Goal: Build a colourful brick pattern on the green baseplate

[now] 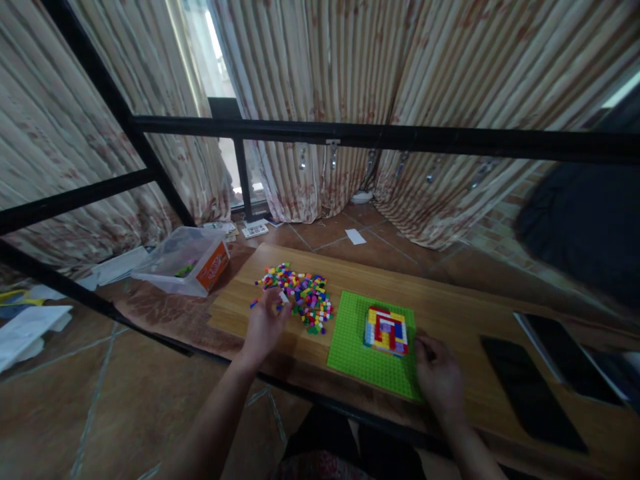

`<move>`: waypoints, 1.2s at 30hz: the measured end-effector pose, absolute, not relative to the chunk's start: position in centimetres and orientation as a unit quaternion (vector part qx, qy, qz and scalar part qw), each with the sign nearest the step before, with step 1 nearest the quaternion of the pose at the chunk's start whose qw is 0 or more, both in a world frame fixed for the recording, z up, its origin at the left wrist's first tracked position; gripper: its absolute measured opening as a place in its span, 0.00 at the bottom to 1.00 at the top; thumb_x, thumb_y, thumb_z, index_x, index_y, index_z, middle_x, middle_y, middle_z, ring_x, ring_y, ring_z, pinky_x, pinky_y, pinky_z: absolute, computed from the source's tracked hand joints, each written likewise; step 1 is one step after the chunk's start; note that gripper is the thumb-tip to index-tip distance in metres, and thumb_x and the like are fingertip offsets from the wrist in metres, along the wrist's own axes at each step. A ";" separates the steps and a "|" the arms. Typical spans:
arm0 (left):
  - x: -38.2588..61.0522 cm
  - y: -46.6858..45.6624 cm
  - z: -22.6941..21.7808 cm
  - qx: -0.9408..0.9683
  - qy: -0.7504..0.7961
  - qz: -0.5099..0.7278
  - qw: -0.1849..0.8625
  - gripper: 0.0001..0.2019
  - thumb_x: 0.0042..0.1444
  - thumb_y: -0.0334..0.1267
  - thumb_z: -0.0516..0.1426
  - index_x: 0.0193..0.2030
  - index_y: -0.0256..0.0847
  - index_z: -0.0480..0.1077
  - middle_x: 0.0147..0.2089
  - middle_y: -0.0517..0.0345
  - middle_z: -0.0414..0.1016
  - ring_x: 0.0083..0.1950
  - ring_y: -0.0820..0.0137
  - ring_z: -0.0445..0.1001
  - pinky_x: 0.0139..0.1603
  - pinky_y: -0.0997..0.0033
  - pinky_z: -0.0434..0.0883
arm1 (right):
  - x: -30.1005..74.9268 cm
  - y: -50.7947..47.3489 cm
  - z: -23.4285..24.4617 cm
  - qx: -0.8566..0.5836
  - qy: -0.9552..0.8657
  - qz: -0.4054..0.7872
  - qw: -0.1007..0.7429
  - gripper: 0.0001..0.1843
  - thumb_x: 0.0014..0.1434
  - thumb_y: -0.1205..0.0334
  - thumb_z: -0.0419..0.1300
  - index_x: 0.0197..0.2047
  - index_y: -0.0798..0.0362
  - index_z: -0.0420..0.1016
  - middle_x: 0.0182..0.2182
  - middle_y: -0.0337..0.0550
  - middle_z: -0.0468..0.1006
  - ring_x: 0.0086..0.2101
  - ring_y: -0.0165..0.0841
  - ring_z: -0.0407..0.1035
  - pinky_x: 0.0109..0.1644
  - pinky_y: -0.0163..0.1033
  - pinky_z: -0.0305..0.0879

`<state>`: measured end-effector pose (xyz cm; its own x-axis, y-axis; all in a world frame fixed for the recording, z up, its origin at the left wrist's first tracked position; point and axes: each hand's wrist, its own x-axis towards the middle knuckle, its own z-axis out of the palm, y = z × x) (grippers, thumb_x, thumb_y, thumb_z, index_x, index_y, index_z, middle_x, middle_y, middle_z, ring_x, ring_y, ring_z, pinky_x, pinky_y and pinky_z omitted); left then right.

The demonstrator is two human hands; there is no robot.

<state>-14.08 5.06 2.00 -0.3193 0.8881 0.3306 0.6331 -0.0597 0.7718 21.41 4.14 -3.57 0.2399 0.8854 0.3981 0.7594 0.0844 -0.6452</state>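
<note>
My left hand (266, 328) is closed in a pinch on a small white building brick (284, 297), held over the near left side of a heap of mixed-colour bricks (315, 297). To the right of the heap, a green baseplate (345, 343) lies flat on the wooden board. A low square structure of red, yellow, blue and white bricks (386, 330) stands on it, toward the right. Beside the plate's right edge, my right hand (441, 377) has its fingers curled; whether something small is inside them is hidden.
A clear plastic box (175, 270) with an orange label and a few green pieces inside stands left of the wooden board (300, 353). Dark flat panels (533, 393) lie at right. A black metal rail (375, 137) crosses beyond the board, with curtains behind.
</note>
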 end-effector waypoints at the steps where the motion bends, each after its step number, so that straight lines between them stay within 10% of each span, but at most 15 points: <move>1: -12.8 4.7 2.4 0.568 0.647 0.475 0.183 0.15 0.54 0.37 0.55 0.49 0.40 0.65 0.40 0.55 0.76 0.41 0.67 0.76 0.43 0.66 0.73 | 21.3 4.1 -3.5 -0.670 -0.612 0.078 0.413 0.20 0.59 0.49 0.49 0.36 0.55 0.74 0.37 0.51 0.75 0.37 0.39 0.69 0.42 0.44 0.65; 8: -2.3 3.1 4.5 0.694 0.514 0.405 0.300 0.15 0.54 0.31 0.54 0.50 0.41 0.67 0.41 0.57 0.76 0.40 0.72 0.75 0.44 0.71 0.72 | 20.7 4.4 -3.0 -0.654 -0.607 0.094 0.443 0.14 0.58 0.57 0.50 0.34 0.55 0.74 0.35 0.50 0.75 0.38 0.39 0.69 0.45 0.45 0.65; 19: 3.0 6.2 5.7 0.793 0.553 0.189 0.169 0.14 0.52 0.28 0.53 0.45 0.41 0.72 0.37 0.54 0.76 0.40 0.66 0.74 0.47 0.67 0.69 | 20.5 4.5 -2.9 -0.645 -0.602 0.108 0.459 0.12 0.58 0.62 0.50 0.33 0.53 0.75 0.34 0.48 0.75 0.37 0.37 0.68 0.44 0.42 0.65; 36: 3.4 6.2 3.6 0.754 0.590 0.240 0.160 0.14 0.53 0.36 0.58 0.48 0.50 0.74 0.39 0.58 0.77 0.45 0.64 0.73 0.52 0.60 0.64 | 20.5 4.5 -2.7 -0.645 -0.604 0.105 0.457 0.12 0.57 0.63 0.50 0.31 0.52 0.74 0.34 0.48 0.75 0.37 0.37 0.68 0.44 0.41 0.64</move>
<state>3.35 6.18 3.59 0.1897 0.9665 0.1729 0.8126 -0.2534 0.5249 20.53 4.55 -2.71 0.2491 0.8744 0.4163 0.6828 0.1463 -0.7158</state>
